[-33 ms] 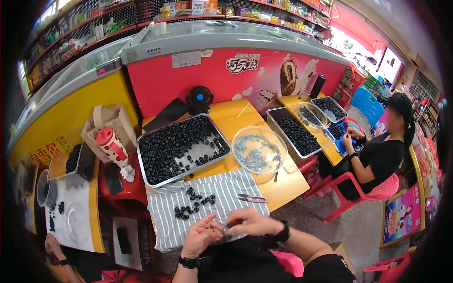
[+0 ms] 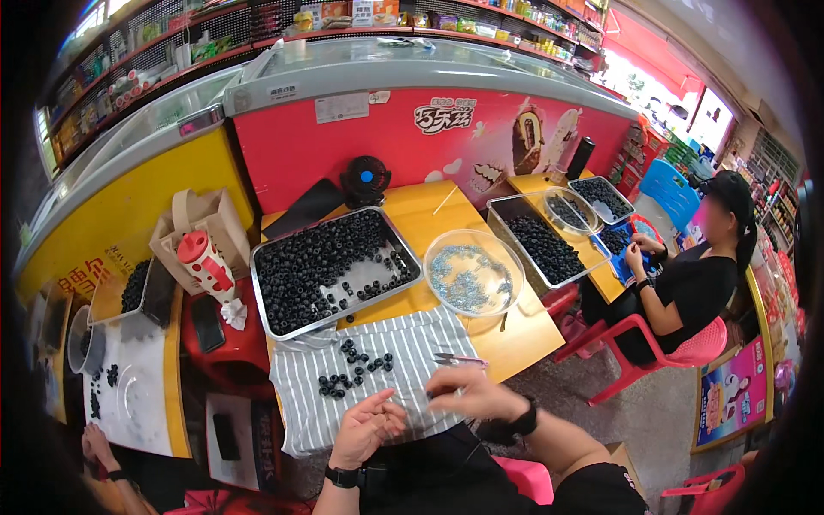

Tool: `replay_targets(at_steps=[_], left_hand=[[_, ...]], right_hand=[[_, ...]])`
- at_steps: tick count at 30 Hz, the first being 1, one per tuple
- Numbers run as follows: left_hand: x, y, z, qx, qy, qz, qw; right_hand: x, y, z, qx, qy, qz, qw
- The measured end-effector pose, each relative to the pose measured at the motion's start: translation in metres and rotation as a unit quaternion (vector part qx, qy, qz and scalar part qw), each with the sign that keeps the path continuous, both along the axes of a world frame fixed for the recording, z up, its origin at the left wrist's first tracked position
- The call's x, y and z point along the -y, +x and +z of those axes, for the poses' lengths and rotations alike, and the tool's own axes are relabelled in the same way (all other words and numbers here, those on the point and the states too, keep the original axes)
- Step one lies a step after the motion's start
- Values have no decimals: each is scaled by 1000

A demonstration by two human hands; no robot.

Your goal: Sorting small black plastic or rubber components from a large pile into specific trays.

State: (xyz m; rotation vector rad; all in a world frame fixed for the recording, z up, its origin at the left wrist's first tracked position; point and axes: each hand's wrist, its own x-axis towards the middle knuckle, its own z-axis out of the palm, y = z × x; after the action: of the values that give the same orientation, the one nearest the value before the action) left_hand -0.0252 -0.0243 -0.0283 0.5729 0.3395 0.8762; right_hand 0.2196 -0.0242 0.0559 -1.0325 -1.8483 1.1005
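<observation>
My left hand [image 2: 367,429] is just over the near edge of a grey-and-white striped cloth [image 2: 412,343], fingers bent and drawn in toward the thumb. Whatever it pinches is too small to make out. To its right, my right hand [image 2: 476,396] is slightly blurred, fingers curled together, in front of thread snips [image 2: 459,359] with a pink handle. I cannot make out anything in its grip. Several black round pieces with holes [image 2: 336,384] lie loose on the cloth. Beyond them, a metal tray [image 2: 330,328] holds many more.
A clear round bowl [image 2: 472,311] of small bluish-clear pieces stands right of the tray. Behind are a black fan [image 2: 366,178] and a pink freezer [image 2: 343,137]. A co-worker [image 2: 687,275] sits at right beside another tray [image 2: 558,281]. At left, a tumbler [image 2: 206,262] stands on a red stool.
My right hand has moved right and slightly away from my left hand, toward the snips, now partly covering their handle. My left hand has stayed almost in place.
</observation>
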Motion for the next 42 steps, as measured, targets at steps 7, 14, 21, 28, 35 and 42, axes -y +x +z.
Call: replay_targets(at_steps=[7, 14, 21, 28, 35, 42], left_hand=[[2, 2, -8, 3, 6, -5, 1000], [4, 0, -14, 20, 1, -5, 1000], [1, -2, -13, 13, -5, -8, 1000], [2, -3, -15, 20, -4, -45, 999], [3, -1, -20, 50, 4, -53, 997], [2, 2, -19, 50, 3, -35, 998]], right_hand=[[-56, 172, 66, 89, 155, -481, 858], [-48, 99, 14, 135, 87, -324, 932], [-78, -50, -8, 250, 229, -65, 938], [-126, -107, -19, 482, 281, -38, 829], [-139, -122, -46, 596, 295, -47, 746], [-138, -93, -31, 449, 303, -62, 839]])
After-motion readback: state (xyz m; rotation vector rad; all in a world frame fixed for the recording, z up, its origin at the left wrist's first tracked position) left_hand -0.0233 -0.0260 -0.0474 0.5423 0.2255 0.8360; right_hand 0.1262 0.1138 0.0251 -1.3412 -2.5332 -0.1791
